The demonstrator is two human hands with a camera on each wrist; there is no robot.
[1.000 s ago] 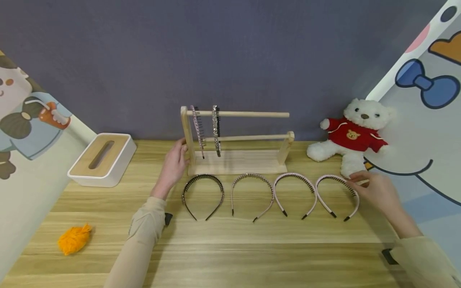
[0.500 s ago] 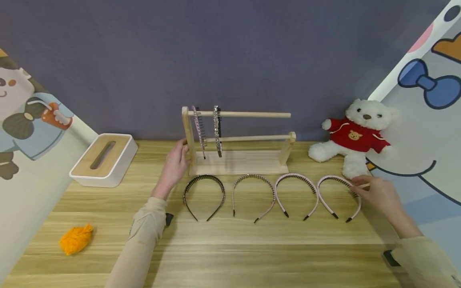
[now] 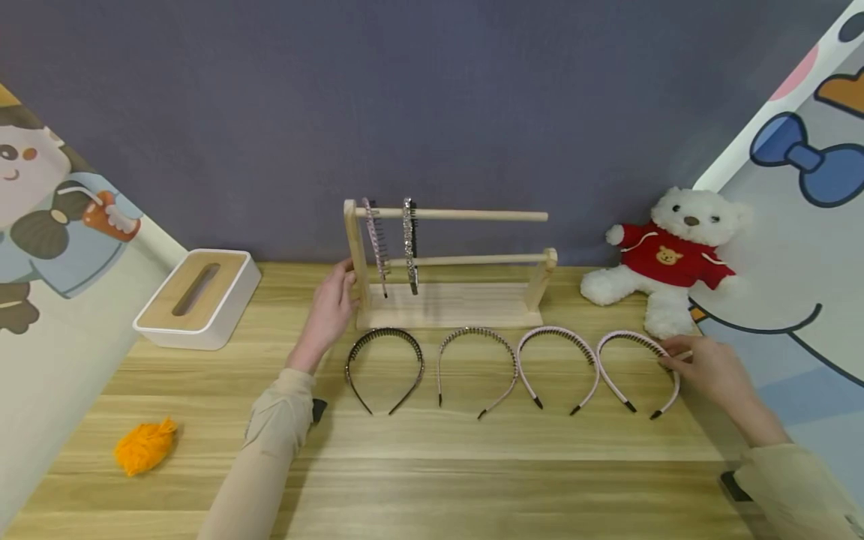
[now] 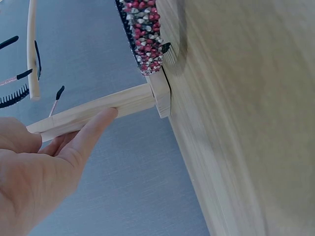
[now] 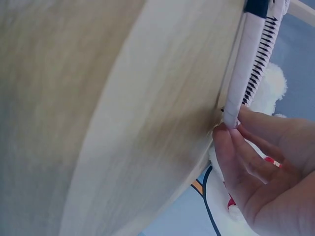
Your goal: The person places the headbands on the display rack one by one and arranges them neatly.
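My left hand (image 3: 328,304) holds the left upright of a wooden headband rack (image 3: 448,304). In the left wrist view its thumb lies along the upright post (image 4: 133,100), with other fingers behind it. Over the rack's upper bar hang a pink toothed headband (image 3: 375,244) and a glittery one (image 3: 408,244). Several headbands lie in a row in front of the rack. My right hand (image 3: 712,367) pinches the right side of the rightmost one, a pale pink headband (image 5: 244,69) with black comb teeth and dark tips.
In the row lie a black headband (image 3: 349,367), a thin beaded one (image 3: 439,375) and another pink one (image 3: 521,367). A white teddy bear in a red hoodie (image 3: 651,262) sits behind my right hand. A tissue box (image 3: 226,311) and an orange bundle (image 3: 145,446) are at left.
My right fingers have shifted slightly down the right side of the pink headband, towards me. The left hand stays on the rack. The whole view has drifted a little.
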